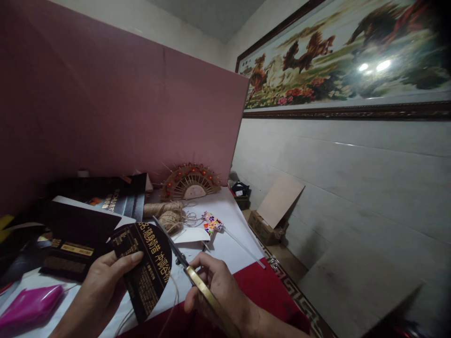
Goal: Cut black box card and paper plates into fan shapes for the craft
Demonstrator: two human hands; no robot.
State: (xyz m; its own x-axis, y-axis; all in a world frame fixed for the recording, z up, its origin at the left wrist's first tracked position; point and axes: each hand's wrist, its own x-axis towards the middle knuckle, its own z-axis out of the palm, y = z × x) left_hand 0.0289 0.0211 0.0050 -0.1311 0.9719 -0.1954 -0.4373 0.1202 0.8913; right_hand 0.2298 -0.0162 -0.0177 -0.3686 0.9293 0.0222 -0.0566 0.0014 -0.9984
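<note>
over the table [225, 249], scissors [193, 276] in right hand [227, 288], pointing forward-left, axis diagonal

I looked through one camera, worn on the person's head, facing forward and down over the table [227, 249]. It sat close: the left hand [105, 272] and the right hand [227, 287] reached in from the bottom edge, nearest the lens. Past them I could see to the panel [123, 108] behind the table, and rightward along the wall [317, 164] up to the ceiling [211, 21]. The picture [310, 70] ran out of frame at upper right, where darkness was probably the lens's own edge.
</note>
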